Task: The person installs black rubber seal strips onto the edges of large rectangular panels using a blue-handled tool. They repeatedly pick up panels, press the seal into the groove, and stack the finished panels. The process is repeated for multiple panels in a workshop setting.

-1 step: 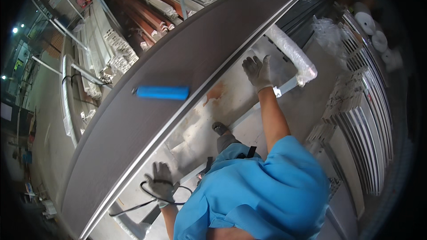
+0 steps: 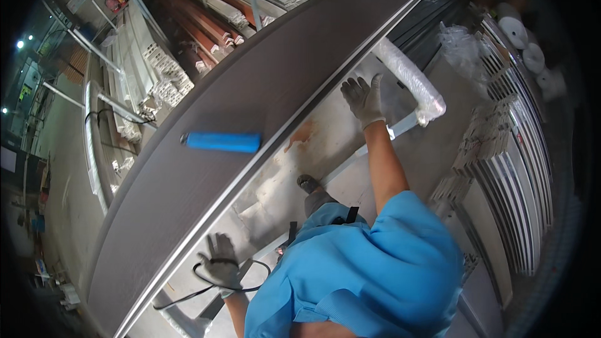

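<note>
A long dark brown panel (image 2: 300,81) with a pale near edge lies slantwise in front of me. On top of it rests a blue bar-shaped thing (image 2: 224,142) with a small dark end; its kind I cannot make out. My left hand (image 2: 222,264), in a grey glove, has its fingers spread just short of the panel's lower-left edge and holds nothing. A thin black cord (image 2: 178,300) loops around that hand. Farther right, my gloved right hand (image 2: 363,100) is also spread and empty, close to the panel's near edge. Whether either hand touches the edge is unclear.
A plastic-wrapped support bar (image 2: 410,78) juts out beside my right hand. Stacked metal profiles (image 2: 501,181) stand at right, below crumpled clear plastic (image 2: 463,53) and white rolls (image 2: 514,32). Beyond the panel, racks hold white profiles (image 2: 166,69) and reddish-brown ones (image 2: 210,37).
The blue thing appears slightly farther left and lower on the panel. My left hand has shifted a little toward the left; my right hand is nearly where it was.
</note>
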`<state>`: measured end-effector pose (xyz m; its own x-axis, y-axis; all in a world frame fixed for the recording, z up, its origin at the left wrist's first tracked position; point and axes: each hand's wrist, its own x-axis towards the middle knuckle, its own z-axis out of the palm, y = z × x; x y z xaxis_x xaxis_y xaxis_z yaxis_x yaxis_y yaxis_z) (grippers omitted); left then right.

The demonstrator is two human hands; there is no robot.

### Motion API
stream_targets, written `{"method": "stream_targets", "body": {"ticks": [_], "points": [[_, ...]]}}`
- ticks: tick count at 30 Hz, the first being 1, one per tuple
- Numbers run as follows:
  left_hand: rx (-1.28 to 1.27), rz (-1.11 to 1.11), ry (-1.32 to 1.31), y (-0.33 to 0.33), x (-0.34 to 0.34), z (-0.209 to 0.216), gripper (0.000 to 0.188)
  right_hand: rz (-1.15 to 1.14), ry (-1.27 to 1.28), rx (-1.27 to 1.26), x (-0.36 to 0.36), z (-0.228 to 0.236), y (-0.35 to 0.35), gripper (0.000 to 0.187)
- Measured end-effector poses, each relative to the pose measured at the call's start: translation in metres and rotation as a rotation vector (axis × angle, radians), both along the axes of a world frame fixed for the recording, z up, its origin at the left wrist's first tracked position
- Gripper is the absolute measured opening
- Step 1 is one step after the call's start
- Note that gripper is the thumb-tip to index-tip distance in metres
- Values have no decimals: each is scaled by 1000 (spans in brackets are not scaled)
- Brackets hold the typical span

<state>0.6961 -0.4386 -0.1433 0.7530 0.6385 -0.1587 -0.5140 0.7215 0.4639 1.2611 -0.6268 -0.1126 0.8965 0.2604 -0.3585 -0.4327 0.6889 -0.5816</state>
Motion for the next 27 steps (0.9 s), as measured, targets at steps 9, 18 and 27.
{"method": "stream_targets", "body": {"ticks": [9,18,27], "points": [[-335,899,-62,31,7,27,38,139,-35,171,118,53,19,62],[-354,931,317,81,-14,17,27,166,1,-4,86,81,12,55],[-47,884,619,64,-36,16,24,147,11,-96,45,78,-45,58]]}}
